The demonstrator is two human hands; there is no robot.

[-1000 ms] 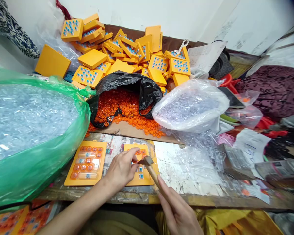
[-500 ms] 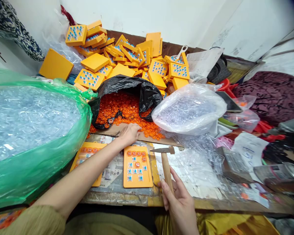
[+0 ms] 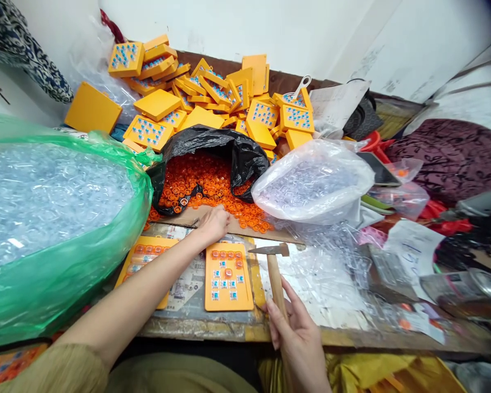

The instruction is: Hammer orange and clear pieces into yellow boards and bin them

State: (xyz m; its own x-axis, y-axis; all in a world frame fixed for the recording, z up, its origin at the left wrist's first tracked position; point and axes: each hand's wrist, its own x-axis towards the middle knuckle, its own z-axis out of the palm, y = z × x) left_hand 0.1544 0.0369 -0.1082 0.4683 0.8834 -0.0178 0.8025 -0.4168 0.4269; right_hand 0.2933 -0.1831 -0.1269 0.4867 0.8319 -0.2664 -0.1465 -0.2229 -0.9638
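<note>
My right hand (image 3: pixel 297 333) is wrapped round the wooden handle of a small hammer (image 3: pixel 275 273), its metal head pointing left. My left hand (image 3: pixel 214 224) is at the front edge of the loose orange caps (image 3: pixel 245 212), fingers drawn together; what they hold, if anything, is hidden. The caps spill from a black plastic bag (image 3: pixel 200 136). Below my left hand lies a yellow-orange plate (image 3: pixel 223 303) with several orange caps along its top and right and blue-centred pieces lower down. A second such plate (image 3: pixel 162 242) lies partly under my left forearm.
A green bag (image 3: pixel 106 245) of clear pieces fills the left side. Yellow cases (image 3: pixel 157 105) are heaped at the back. A white bag (image 3: pixel 311 210) of clear parts stands right of centre, with loose clear plastic (image 3: pixel 331 267) in front and a jar (image 3: pixel 466 289) far right.
My left hand's fingers have drawn closer together at the caps. The view has shifted slightly; my right hand still holds the hammer.
</note>
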